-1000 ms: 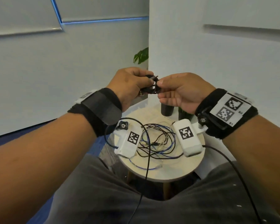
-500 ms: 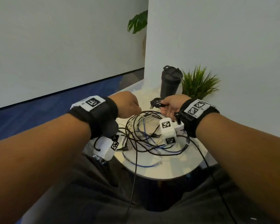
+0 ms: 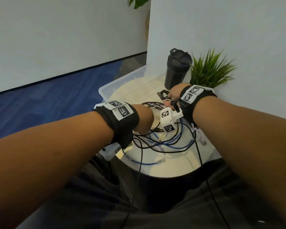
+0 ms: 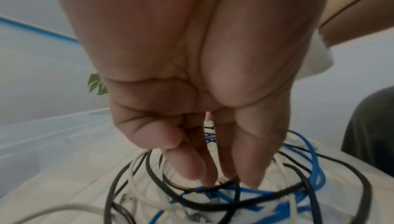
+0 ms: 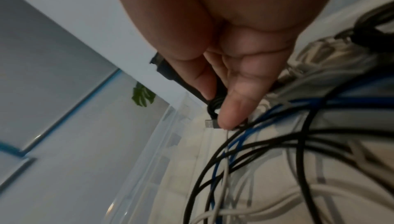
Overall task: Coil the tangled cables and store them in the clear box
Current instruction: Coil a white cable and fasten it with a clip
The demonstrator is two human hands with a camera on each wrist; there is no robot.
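Observation:
A tangle of black, blue and white cables (image 3: 163, 141) lies on a round pale table (image 3: 172, 164). My right hand (image 3: 172, 95) is at the far side of the tangle and pinches a small coiled black cable (image 3: 163, 95) with a USB plug, close to the clear box (image 3: 120, 80). In the right wrist view the thumb and a finger of my right hand (image 5: 215, 108) clamp the coil (image 5: 214, 104). My left hand (image 3: 143, 119) reaches down into the tangle. The left wrist view shows the straight fingers of my left hand (image 4: 221, 175) touching the cables (image 4: 213, 197).
The clear box stands at the table's back left, and its wall (image 5: 149, 151) runs beside the cables. A black shaker bottle (image 3: 177, 70) and a small green plant (image 3: 210, 70) stand at the back against the wall. The table's front edge is near my lap.
Both hands came down from chest height to the table. The left hand let go of the black coil and went into the tangle. The right hand carried the coil toward the back.

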